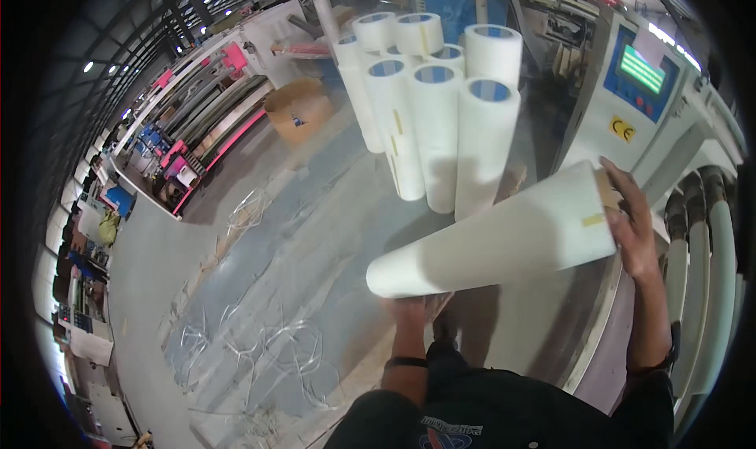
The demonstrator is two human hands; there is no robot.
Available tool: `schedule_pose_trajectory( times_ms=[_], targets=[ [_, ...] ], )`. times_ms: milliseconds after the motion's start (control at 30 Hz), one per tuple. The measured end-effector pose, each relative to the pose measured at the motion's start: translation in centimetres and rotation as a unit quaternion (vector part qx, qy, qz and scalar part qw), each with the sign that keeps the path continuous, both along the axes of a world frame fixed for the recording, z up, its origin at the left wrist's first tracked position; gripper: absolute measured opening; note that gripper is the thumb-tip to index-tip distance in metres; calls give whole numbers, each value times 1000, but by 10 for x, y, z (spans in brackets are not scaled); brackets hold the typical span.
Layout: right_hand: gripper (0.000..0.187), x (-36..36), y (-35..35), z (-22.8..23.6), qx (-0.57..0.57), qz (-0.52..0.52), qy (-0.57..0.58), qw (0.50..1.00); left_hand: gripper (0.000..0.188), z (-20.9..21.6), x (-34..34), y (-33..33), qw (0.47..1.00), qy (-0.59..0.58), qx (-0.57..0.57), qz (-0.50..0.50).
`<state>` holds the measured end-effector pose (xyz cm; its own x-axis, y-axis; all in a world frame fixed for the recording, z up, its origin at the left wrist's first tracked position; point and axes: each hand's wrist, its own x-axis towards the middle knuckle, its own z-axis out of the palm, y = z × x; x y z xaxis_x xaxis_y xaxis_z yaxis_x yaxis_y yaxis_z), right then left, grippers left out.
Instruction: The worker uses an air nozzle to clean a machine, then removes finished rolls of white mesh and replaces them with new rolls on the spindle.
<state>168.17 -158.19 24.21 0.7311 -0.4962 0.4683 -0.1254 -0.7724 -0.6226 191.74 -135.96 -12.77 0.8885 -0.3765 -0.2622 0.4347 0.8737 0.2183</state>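
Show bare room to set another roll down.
Middle of the grey sheet, between the standing white rolls and loose clear strips: free, though wrinkled. Also grey floor left of the sheet, toward the pink-trimmed machine. Crowded: the standing cluster, held roll in front.

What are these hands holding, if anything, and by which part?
A long white roll: the right hand grips its right end; the left hand, mostly hidden, seems to support its left end from below.
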Motion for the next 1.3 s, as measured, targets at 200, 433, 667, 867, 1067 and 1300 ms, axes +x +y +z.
schedule_pose_trajectory(
  times_ms=[200,433,667,867,1067,1300],
  targets=[
    [57,183,-16,33,-107,98,37,989,71,-29,71,-46,995,5,-69,71],
    [53,347,32,13,-266,172,81,945,80,-106,86,-47,915,380,99,-88],
    [55,395,66,10,-297,286,8,911,85,-107,91,4,542,-206,812,65],
    [48,433,60,11,-289,332,37,897,84,-84,146,-18,692,-248,678,-9],
    [48,500,29,18,-352,340,-85,868,87,-63,236,-54,687,-241,686,17],
    [58,573,-6,56,-329,238,185,895,80,-55,363,-101,726,-383,565,82]
  ],
)
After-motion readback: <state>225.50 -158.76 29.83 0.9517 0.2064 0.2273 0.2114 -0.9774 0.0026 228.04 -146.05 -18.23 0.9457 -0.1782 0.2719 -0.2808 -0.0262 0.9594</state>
